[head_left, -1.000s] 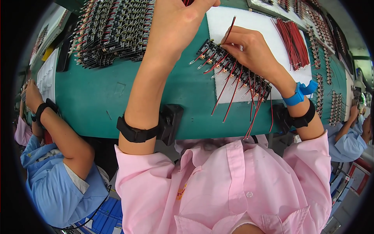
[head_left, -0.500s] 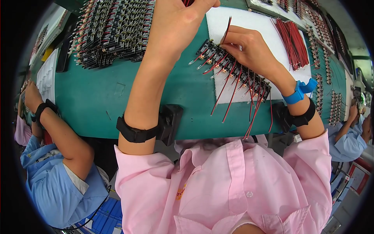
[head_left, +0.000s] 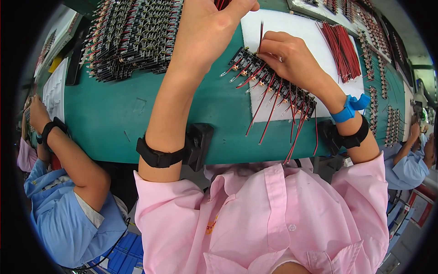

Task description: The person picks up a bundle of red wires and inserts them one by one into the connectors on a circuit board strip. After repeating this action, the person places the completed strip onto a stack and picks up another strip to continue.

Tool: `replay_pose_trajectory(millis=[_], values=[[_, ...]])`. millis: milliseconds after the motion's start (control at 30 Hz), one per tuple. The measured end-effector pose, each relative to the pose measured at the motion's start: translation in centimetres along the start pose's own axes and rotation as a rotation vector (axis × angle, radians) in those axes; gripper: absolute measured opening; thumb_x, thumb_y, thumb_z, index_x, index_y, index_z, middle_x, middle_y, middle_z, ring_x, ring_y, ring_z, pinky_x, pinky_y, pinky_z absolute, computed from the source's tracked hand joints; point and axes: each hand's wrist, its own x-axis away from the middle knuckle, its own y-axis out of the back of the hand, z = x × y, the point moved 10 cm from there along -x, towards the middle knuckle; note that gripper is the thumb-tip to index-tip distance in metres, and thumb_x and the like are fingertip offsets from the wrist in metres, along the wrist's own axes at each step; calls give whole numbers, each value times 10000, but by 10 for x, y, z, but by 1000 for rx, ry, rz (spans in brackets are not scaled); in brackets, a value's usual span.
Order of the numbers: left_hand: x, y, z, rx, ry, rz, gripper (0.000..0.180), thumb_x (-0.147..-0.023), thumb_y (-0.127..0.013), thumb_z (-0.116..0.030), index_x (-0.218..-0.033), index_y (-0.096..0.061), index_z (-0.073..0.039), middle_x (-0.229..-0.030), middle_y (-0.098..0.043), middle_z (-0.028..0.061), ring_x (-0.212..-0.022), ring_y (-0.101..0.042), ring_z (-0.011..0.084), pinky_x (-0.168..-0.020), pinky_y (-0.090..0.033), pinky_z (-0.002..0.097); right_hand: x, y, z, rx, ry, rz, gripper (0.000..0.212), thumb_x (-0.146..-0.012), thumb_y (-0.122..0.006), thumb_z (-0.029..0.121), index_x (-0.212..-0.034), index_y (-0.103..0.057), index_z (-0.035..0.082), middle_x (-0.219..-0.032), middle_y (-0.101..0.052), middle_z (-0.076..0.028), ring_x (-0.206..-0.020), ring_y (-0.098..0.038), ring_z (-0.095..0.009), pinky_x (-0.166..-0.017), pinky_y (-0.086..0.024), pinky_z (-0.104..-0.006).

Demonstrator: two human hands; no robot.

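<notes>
My right hand (head_left: 292, 57) pinches a thin red-and-black wire (head_left: 261, 34) between thumb and fingertips. The wire stands almost upright, its lower end at a row of small black circuit boards (head_left: 299, 97); whether it enters a hole there is hidden. Several red-and-black wires hang from that row toward me, and clear small bulbs stick out along its near edge. The row lies slantwise, partly over a white foam sheet (head_left: 269, 23). At the top edge, my left hand (head_left: 212, 25) is closed around a bunch of red wires (head_left: 222, 3); its fingertips are partly cut off.
A tall stack of circuit board rows (head_left: 132, 41) is left of my left arm on the green mat (head_left: 114, 123). A bundle of red wires (head_left: 340, 52) rests on the foam's right side. More board strips (head_left: 393, 125) lie farther right. Co-workers sit on both sides.
The wire in my right hand has gone from leaning right to nearly upright, its top shifting left. My left hand has hardly moved.
</notes>
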Motion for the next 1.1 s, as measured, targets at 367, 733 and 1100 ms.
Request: replay_pose_trajectory(millis=[367,733,1100], values=[[1,3,-3,-27,-4,-31,188,-791,-521,-184,-703,-530,-18,-490,-372,-62,-377,-295,19,-342,-204,178,4,-16,-32,-190,-423,197,67,-679,-565,49,-696,-560,-16,-651,-522,-89,-561,-509,-200,-531,-412,-285],[-11,6,36,502,161,-9,195,-806,-493,-171,-683,-510,-20,-508,-368,-53,-416,-313,21,-361,-238,186,1,-10,12,261,-170,296,122,-652,-499,-10,-747,-575,-3,-727,-544,-93,-680,-527,-250,-712,-387,-346],[-12,-29,53,1116,201,573,326,-866,-388,-250,-977,-467,46,-692,-490,36,-513,-431,117,-422,-320,249,-13,21,-21,-254,-357,110,109,-699,-525,58,-773,-589,10,-612,-537,-77,-539,-500,-150,-547,-402,-273]])
